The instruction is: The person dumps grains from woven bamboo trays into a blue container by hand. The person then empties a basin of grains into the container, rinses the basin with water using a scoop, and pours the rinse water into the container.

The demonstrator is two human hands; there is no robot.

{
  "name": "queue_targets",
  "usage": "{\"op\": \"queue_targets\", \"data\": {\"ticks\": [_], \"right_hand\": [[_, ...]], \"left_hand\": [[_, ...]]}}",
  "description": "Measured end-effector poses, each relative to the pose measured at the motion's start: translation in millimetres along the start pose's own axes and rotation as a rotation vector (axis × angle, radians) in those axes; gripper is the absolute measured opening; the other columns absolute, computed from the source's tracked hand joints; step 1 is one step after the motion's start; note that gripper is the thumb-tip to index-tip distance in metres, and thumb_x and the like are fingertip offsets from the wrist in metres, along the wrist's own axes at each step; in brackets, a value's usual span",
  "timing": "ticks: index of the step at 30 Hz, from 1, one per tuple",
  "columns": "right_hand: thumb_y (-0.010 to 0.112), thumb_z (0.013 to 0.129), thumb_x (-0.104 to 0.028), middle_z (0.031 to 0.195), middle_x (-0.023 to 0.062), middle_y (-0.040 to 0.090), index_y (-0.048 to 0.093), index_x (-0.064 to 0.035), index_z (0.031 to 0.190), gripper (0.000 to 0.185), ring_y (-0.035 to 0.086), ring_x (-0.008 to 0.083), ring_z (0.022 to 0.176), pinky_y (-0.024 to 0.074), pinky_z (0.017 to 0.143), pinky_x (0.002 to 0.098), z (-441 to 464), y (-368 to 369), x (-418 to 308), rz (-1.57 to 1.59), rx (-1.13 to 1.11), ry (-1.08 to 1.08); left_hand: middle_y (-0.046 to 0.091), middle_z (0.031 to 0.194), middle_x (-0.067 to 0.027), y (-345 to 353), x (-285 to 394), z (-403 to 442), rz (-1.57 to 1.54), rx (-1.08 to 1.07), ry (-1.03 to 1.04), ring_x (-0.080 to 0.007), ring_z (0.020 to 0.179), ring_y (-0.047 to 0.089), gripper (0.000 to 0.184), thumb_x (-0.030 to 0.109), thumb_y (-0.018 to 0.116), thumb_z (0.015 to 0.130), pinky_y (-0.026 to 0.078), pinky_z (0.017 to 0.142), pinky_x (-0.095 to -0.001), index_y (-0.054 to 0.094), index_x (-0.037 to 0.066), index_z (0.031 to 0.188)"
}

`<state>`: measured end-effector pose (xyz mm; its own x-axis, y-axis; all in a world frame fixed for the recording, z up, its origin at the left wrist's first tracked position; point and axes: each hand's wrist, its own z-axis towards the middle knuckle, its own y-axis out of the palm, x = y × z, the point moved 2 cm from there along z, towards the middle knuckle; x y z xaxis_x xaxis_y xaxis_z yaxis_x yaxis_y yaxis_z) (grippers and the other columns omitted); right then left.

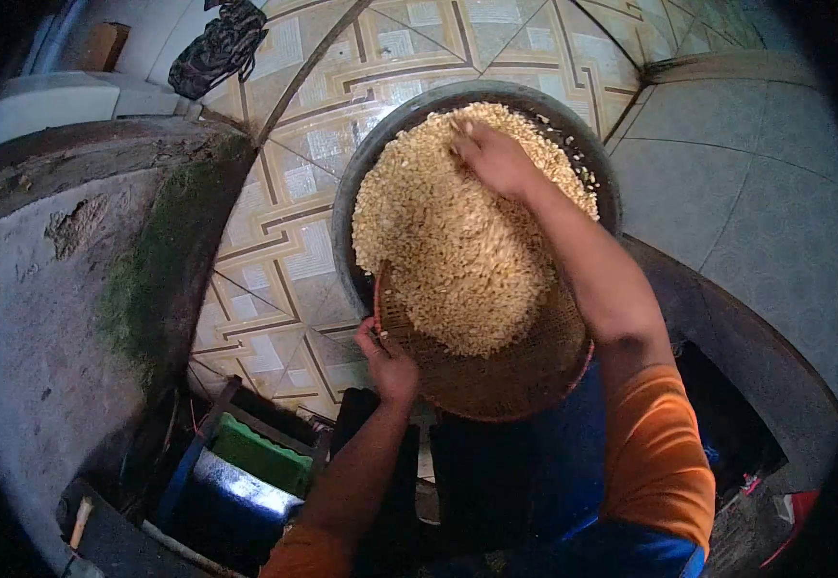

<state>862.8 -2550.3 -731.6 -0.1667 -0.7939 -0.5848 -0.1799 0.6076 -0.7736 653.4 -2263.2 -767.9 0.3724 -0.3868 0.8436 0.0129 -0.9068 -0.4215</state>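
Observation:
A large round grey basin [344, 197] holds a heap of pale yellow beans [409, 188], perhaps soybeans. A shallow woven bamboo basket [496, 390] with a red-bound rim tilts at the basin's near side, and beans cover its far part. My left hand [392, 368] is closed around the left edge of this basket. At the far side of the heap, my right hand [498, 159] reaches into the beans with its fingers spread and bent downward. Beans hide part of the fingertips. Some beans near the basket's middle look blurred.
Patterned floor tiles [284, 207] surround the basin. A rough, mossy concrete wall [82, 260] stands left, and a curved ledge [727, 323] runs along the right. A green and blue container [260, 462] is at lower left. A dark bag [217, 48] lies at upper left.

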Motion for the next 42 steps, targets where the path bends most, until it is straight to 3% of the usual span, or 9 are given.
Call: {"op": "queue_targets", "data": {"ticks": [2,7,15,21,31,33,35,38,42], "right_hand": [[0.038,0.096,-0.045,0.126,0.0204,0.056,0.058,-0.0007,0.120,0.054,0.054,0.0354,0.115,0.0420,0.098,0.0391,35,20,-19,0.170,0.216,-0.096],[0.037,0.095,-0.042,0.127,0.0212,0.055,0.060,0.0008,0.118,0.054,0.051,0.0361,0.120,0.0383,0.103,0.0394,49,62,-46,0.082,-0.459,0.075],[0.048,0.091,-0.043,0.115,0.0218,0.061,0.060,-0.0072,0.120,0.047,0.056,0.0365,0.112,0.0428,0.097,0.0416,-119,35,-59,-0.139,-0.749,-0.020],[0.046,0.091,-0.052,0.109,0.0269,0.061,0.061,0.0004,0.111,0.058,0.057,0.0423,0.103,0.0458,0.090,0.0450,-82,-26,47,0.009,0.143,0.343],[0.033,0.097,-0.052,0.136,0.0240,0.046,0.051,-0.0016,0.129,0.062,0.045,0.0322,0.127,0.0301,0.110,0.0426,-104,24,-3,0.054,-0.492,0.267],[0.037,0.096,-0.052,0.130,0.0245,0.051,0.053,-0.0024,0.126,0.061,0.052,0.0330,0.120,0.0376,0.104,0.0425,-107,18,-12,0.139,-0.379,0.075],[0.048,0.093,-0.048,0.129,0.0237,0.052,0.053,-0.0031,0.127,0.057,0.053,0.0332,0.117,0.0398,0.101,0.0405,-61,1,5,0.111,-0.239,0.450],[0.045,0.096,-0.040,0.128,0.0240,0.052,0.053,-0.0001,0.124,0.050,0.051,0.0347,0.119,0.0386,0.102,0.0400,5,56,72,0.019,0.289,0.002],[0.047,0.093,-0.038,0.119,0.0227,0.060,0.056,-0.0072,0.125,0.046,0.059,0.0373,0.108,0.0446,0.095,0.0401,-45,68,13,0.123,-0.410,0.070]], "left_hand": [[0.052,0.113,-0.0189,-3,2,4,-0.008,-0.012,-0.041,-0.0297,0.102,0.053,0.026,0.010,0.036,0.099,0.041,0.089,-0.0395,0.033,0.008,0.124],[0.053,0.111,-0.0193,-3,15,3,0.036,-0.001,-0.157,-0.0299,0.102,0.054,0.027,0.015,0.036,0.100,0.041,0.090,-0.0399,0.032,0.008,0.126],[0.050,0.111,-0.0145,-2,-11,7,0.031,0.011,0.003,-0.0237,0.100,0.051,0.022,0.018,0.036,0.102,0.041,0.090,-0.0370,0.036,0.008,0.121],[0.049,0.121,-0.0196,-3,-12,8,0.089,-0.018,0.031,-0.0316,0.110,0.051,0.031,0.005,0.037,0.095,0.039,0.094,-0.0406,0.032,0.006,0.127],[0.051,0.111,-0.0159,-2,-4,9,0.016,-0.019,-0.006,-0.0243,0.101,0.052,0.025,0.018,0.037,0.100,0.040,0.091,-0.0376,0.034,0.006,0.122],[0.050,0.116,-0.0173,-2,-1,9,0.008,-0.011,-0.019,-0.0266,0.106,0.051,0.026,0.016,0.038,0.100,0.039,0.093,-0.0384,0.034,0.006,0.124],[0.049,0.122,-0.0187,-4,-3,9,0.016,0.003,-0.034,-0.0290,0.111,0.051,0.028,0.014,0.038,0.099,0.038,0.095,-0.0392,0.033,0.006,0.126],[0.050,0.120,-0.0195,-4,2,9,-0.001,0.000,0.059,-0.0304,0.111,0.051,0.029,0.013,0.039,0.099,0.038,0.095,-0.0395,0.033,0.006,0.126],[0.052,0.109,-0.0124,-4,-10,11,0.119,0.012,0.053,-0.0232,0.096,0.053,0.023,0.014,0.034,0.100,0.042,0.089,-0.0362,0.034,0.006,0.122]]}}
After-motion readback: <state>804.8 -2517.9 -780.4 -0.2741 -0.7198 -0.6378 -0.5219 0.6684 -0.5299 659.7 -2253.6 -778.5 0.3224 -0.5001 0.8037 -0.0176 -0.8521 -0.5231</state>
